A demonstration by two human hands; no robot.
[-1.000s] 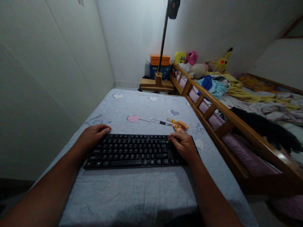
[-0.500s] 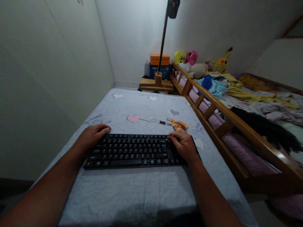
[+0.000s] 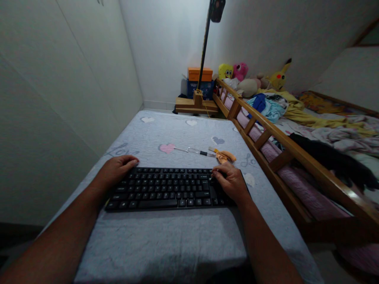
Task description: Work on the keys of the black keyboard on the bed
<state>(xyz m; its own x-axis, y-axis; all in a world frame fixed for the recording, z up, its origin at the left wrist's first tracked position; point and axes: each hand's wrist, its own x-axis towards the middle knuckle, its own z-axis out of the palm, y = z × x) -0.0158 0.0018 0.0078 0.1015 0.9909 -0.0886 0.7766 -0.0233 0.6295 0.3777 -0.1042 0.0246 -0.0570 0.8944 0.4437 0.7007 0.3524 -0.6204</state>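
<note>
A black keyboard [image 3: 168,191] lies flat on a light cloth with heart prints [image 3: 177,240]. My left hand [image 3: 117,171] grips the keyboard's upper left corner, thumb along the top edge. Over the keys on the right side is my right hand [image 3: 227,179], its thumb and fingers pinched together on something small that I cannot make out. Just beyond the right hand lie an orange cloth [image 3: 226,156] and a brush with a yellow handle [image 3: 213,150]. A thin wire tool with a black grip [image 3: 203,153] rests left of them.
A wooden bed rail [image 3: 266,126] runs along the right, with clothes and plush toys [image 3: 278,79] behind it. At the far end stand a wooden stand base [image 3: 197,103] with a black pole and an orange box [image 3: 199,74]. White cabinet doors [image 3: 68,98] line the left.
My right hand has shifted very slightly right and toward me over the keys. The left hand and keyboard look unmoved.
</note>
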